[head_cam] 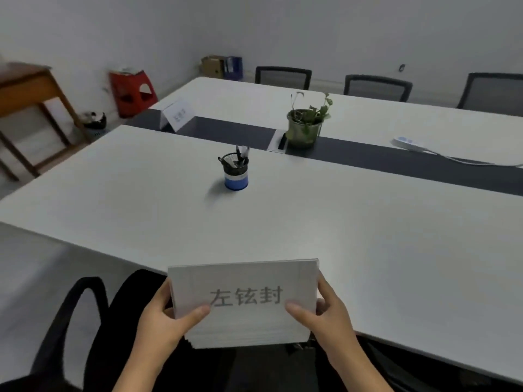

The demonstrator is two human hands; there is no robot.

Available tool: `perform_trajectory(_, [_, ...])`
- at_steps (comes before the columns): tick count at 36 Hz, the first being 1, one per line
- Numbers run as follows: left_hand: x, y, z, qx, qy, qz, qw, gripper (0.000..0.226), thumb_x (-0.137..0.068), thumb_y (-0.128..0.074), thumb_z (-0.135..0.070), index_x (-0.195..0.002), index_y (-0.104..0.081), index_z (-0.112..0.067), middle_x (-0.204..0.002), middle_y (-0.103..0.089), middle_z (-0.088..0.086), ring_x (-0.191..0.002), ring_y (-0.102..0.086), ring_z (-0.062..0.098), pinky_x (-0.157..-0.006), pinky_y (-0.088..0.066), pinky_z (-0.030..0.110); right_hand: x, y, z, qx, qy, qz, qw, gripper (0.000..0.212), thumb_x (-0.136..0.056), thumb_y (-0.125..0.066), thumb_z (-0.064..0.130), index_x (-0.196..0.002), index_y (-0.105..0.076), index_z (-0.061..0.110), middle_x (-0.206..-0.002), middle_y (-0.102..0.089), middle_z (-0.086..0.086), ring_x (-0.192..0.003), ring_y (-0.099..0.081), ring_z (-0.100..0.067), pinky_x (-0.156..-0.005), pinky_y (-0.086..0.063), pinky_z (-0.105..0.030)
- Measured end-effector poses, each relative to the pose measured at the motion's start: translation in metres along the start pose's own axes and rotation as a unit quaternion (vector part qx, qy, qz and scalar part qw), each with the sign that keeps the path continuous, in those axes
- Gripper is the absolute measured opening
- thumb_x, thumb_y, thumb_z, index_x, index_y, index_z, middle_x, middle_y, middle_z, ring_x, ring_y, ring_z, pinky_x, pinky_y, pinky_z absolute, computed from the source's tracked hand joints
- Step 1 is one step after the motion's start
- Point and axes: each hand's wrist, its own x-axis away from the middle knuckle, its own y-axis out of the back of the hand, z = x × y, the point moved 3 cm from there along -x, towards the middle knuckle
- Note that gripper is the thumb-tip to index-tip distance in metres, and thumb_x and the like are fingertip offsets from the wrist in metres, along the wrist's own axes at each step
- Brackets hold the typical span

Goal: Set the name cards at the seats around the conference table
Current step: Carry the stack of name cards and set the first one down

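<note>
A stack of white name cards [244,281] with three grey printed characters on the top one is held over the near edge of the white conference table [368,236]. My left hand [165,315] grips its left side, thumb on top. On the right side my right hand [322,309] does the same. One folded name card [178,115] stands at the far left end of the table, on the dark centre strip [396,162].
A mesh pen holder [235,172] stands mid-table, a potted plant [307,124] behind it, a white power strip [409,142] at right. Three black chairs [377,87] line the far side. A black chair [93,321] is below my hands. Wooden table [31,89] and red stool [131,90] at left.
</note>
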Motion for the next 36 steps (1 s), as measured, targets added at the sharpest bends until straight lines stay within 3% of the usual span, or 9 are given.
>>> perform_trajectory(7, [-0.096, 0.009, -0.017, -0.018, 0.002, -0.017, 1.0, 0.048, -0.066, -0.074, 0.003, -0.105, -0.052, -0.016, -0.078, -0.063, -0.014, -0.058, -0.061, -0.012, -0.05, -0.046, 0.004, -0.085, -0.029, 0.027, -0.003, 0.03, -0.014, 0.999, 0.082, -0.049, -0.075, 0.033, -0.121, -0.041, 0.051, -0.095, -0.07, 0.006, -0.081, -0.067, -0.004, -0.072, -0.052, -0.022])
perform_trajectory(10, [-0.137, 0.015, -0.019, -0.035, -0.009, -0.012, 0.999, 0.044, -0.065, -0.074, 0.004, -0.095, -0.053, -0.022, -0.062, -0.066, -0.016, -0.06, -0.064, 0.001, -0.049, -0.045, 0.004, -0.115, -0.047, 0.031, -0.006, 0.033, -0.02, 0.999, 0.087, -0.042, -0.074, 0.04, -0.121, -0.04, 0.054, -0.099, -0.07, 0.003, -0.086, -0.068, -0.01, -0.067, -0.052, -0.021])
perform_trajectory(14, [-0.179, 0.023, -0.02, -0.046, -0.012, -0.022, 0.999, 0.044, -0.063, -0.079, -0.003, -0.083, -0.051, -0.03, -0.081, -0.058, -0.013, -0.073, -0.057, 0.013, -0.052, -0.048, 0.014, -0.151, -0.07, 0.031, 0.003, 0.031, -0.021, 0.999, 0.079, -0.041, -0.074, 0.037, -0.11, -0.041, 0.058, -0.094, -0.07, 0.003, -0.082, -0.068, -0.012, -0.066, -0.053, -0.021])
perform_trajectory(19, [-0.216, 0.033, -0.019, -0.039, -0.015, -0.007, 0.999, 0.059, -0.064, -0.078, -0.003, -0.086, -0.044, -0.045, -0.087, -0.056, -0.017, -0.08, -0.054, 0.003, -0.063, -0.042, 0.015, -0.187, -0.093, 0.028, 0.016, 0.034, -0.011, 0.999, 0.071, -0.05, -0.073, 0.025, -0.106, -0.04, 0.053, -0.09, -0.064, 0.028, -0.08, -0.065, -0.009, -0.068, -0.054, -0.023])
perform_trajectory(25, [-0.238, 0.019, -0.013, -0.05, 0.006, 0.023, 0.998, 0.066, -0.062, -0.08, -0.007, -0.097, -0.04, -0.048, -0.092, -0.055, -0.02, -0.084, -0.057, 0.01, -0.066, -0.046, 0.015, -0.207, -0.084, 0.022, 0.026, 0.041, -0.021, 0.999, 0.073, -0.05, -0.072, 0.022, -0.105, -0.038, 0.054, -0.112, -0.055, 0.02, -0.078, -0.065, 0.001, -0.077, -0.055, -0.025])
perform_trajectory(28, [-0.248, 0.001, -0.013, -0.045, 0.012, 0.038, 0.998, 0.077, -0.057, -0.083, -0.011, -0.11, -0.037, -0.043, -0.094, -0.055, -0.022, -0.09, -0.058, 0.015, -0.074, -0.045, 0.019, -0.214, -0.068, 0.023, 0.034, 0.038, -0.027, 0.998, 0.076, -0.049, -0.074, 0.025, -0.106, -0.036, 0.057, -0.122, -0.055, 0.007, -0.085, -0.065, -0.005, -0.07, -0.055, -0.015])
perform_trajectory(31, [-0.258, -0.022, -0.016, -0.049, 0.007, 0.059, 0.997, 0.071, -0.063, -0.08, -0.01, -0.107, -0.037, -0.045, -0.094, -0.054, -0.022, -0.092, -0.057, 0.015, -0.08, -0.045, 0.023, -0.217, -0.048, 0.025, 0.046, 0.035, -0.042, 0.997, 0.082, -0.045, -0.075, 0.034, -0.108, -0.032, 0.062, -0.13, -0.051, 0.002, -0.096, -0.061, -0.008, -0.066, -0.053, -0.014])
perform_trajectory(34, [-0.265, -0.045, -0.021, -0.069, -0.008, 0.103, 0.992, 0.065, -0.067, -0.077, -0.016, -0.097, -0.034, -0.053, -0.093, -0.052, -0.027, -0.089, -0.055, 0.005, -0.074, -0.043, 0.012, -0.221, -0.028, 0.029, 0.066, 0.03, -0.064, 0.995, 0.08, -0.054, -0.075, 0.024, -0.116, -0.033, 0.052, -0.128, -0.052, 0.0, -0.094, -0.06, -0.007, -0.059, -0.051, -0.01])
perform_trajectory(36, [-0.269, -0.058, -0.024, -0.095, -0.006, 0.146, 0.985, 0.058, -0.071, -0.074, -0.022, -0.105, -0.035, -0.048, -0.093, -0.052, -0.028, -0.091, -0.055, 0.004, -0.07, -0.041, 0.004, -0.221, -0.012, 0.033, 0.086, 0.024, -0.08, 0.993, 0.078, -0.06, -0.079, 0.018, -0.118, -0.035, 0.047, -0.12, -0.057, 0.001, -0.091, -0.061, -0.01, -0.064, -0.05, -0.016])
